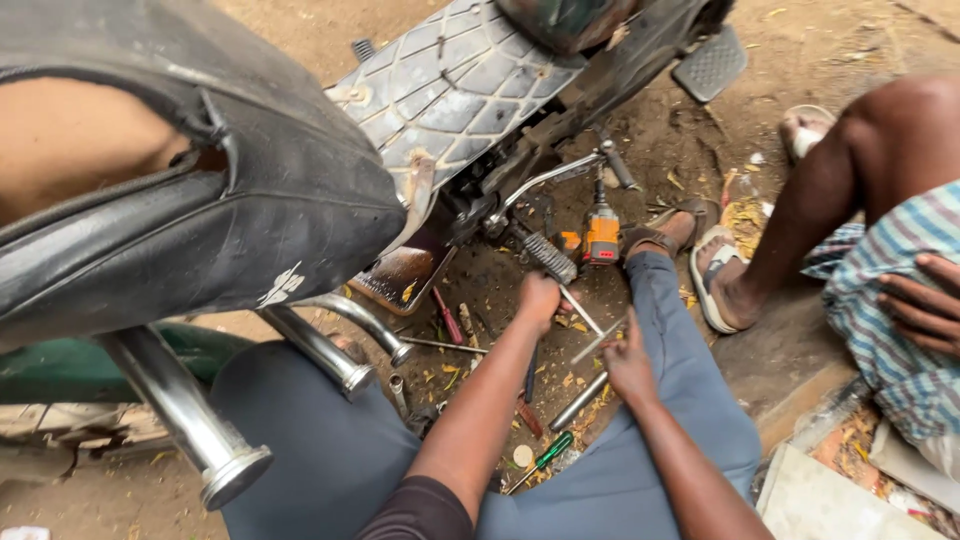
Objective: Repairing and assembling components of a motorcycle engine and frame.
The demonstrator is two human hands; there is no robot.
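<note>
Your trousers (pixel 680 400) grey-blue. Seat (pixel 200 200) black, torn. Footboard (pixel 450 90) grey, diamond grid. Drill (pixel 601 236) orange-black. Screwdriver (pixel 548 455) handle green. Pipes (pixel 190 420) chrome. Neighbour's cloth (pixel 890 320) blue-white striped. Ground (pixel 800 60) brown.

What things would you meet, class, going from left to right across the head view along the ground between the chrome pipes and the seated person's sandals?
Chrome pipes → red-handled screwdriver → left hand → orange power tool → right hand → sandalled foot of the other person.
</note>
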